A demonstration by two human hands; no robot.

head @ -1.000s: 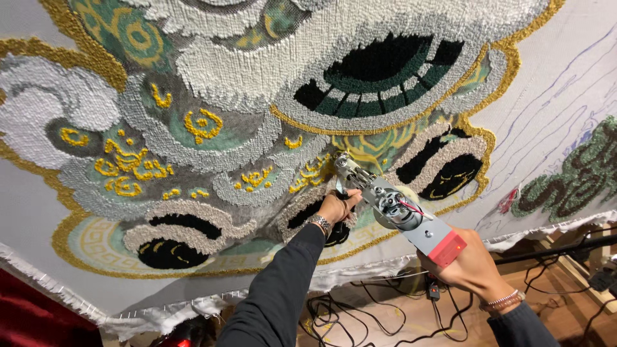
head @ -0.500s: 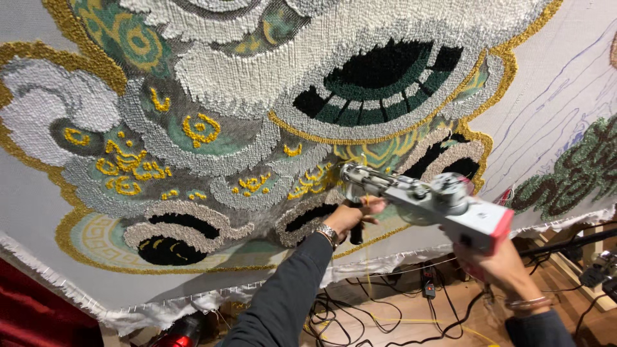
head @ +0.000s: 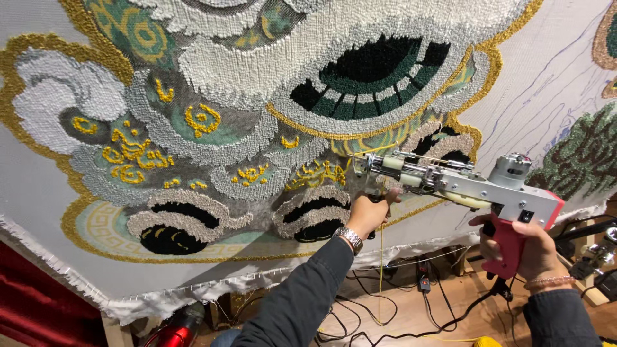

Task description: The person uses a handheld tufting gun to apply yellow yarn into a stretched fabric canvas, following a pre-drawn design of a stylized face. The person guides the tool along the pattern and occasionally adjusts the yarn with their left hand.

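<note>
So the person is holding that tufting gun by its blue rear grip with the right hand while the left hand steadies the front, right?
Not quite: the head view shows the rear grip is red, not blue. The rest holds: the right hand wraps that grip of the tufting gun, and the left hand holds the front handle under its nose, close to the tufted cloth.

Tufting gun [head: 450,183], metal body with red pistol grip, tip against a stretched tufted rug [head: 212,148] patterned in white, grey, green, black and gold. Right hand [head: 524,247] grips the red handle; left hand [head: 369,212] holds the front handle. Yellow yarn [head: 381,270] hangs below the gun's front end.
</note>
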